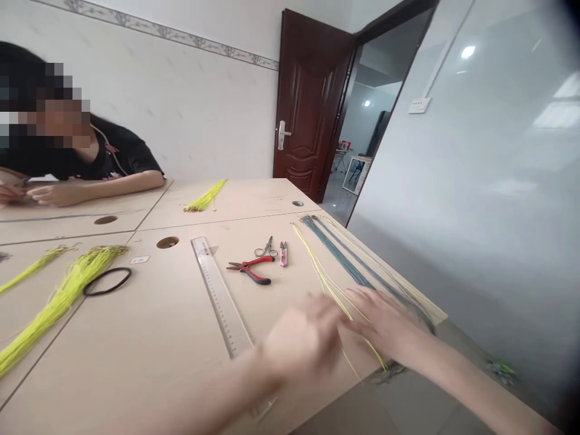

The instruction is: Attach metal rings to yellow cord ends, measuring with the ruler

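Observation:
My left hand (308, 341) is smeared by motion above the table's near edge, its fingers curled; whether anything is in them cannot be made out. Beside it, my right hand (380, 320) reaches over a few thin yellow cords (319, 266), fingers stretched out and apart, somewhat blurred. These cords run from the table toward its near edge and pass under my hands. Just to their right lies a bundle of dark grey-blue cords (338, 254), partly covered by my right hand. More pale cords (376, 260) follow the table's right edge.
Left of my hands lie a clear ruler (217, 296), red-handled pliers (254, 269), small scissors (267, 249) and pink thread snips (283, 255). Yellow cord bundles (67, 296) and a black hair tie (107, 282) are at left. Another person (127, 151) leans on the table, far left.

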`<state>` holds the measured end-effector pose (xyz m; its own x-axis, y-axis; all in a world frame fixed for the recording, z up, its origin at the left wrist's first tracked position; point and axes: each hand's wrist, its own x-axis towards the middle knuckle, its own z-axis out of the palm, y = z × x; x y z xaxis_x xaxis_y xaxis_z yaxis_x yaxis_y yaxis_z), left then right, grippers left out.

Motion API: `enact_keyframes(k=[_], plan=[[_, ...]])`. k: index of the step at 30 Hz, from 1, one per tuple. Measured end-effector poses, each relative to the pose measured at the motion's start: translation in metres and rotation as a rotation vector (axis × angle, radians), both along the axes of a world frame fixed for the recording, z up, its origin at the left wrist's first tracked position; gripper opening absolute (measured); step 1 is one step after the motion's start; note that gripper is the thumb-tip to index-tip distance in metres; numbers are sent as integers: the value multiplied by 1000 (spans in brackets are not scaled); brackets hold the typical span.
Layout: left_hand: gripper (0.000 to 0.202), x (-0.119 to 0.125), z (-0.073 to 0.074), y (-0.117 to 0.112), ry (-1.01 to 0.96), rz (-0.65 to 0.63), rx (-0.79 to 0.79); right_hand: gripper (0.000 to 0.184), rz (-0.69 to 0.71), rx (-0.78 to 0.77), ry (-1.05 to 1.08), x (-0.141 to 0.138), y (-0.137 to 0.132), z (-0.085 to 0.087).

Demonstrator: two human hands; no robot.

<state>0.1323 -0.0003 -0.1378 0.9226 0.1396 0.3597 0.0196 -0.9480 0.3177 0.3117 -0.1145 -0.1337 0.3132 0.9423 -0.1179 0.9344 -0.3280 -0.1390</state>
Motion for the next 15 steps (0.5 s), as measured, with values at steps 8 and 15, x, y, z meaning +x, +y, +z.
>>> enact_keyframes(k=[8, 15], plan=[[41, 111, -30, 131, 90, 500, 29, 72, -57, 90, 59, -35, -1, 0], [44, 157, -34, 157, 220, 631, 110, 68, -80, 330, -10, -37, -1, -23]])
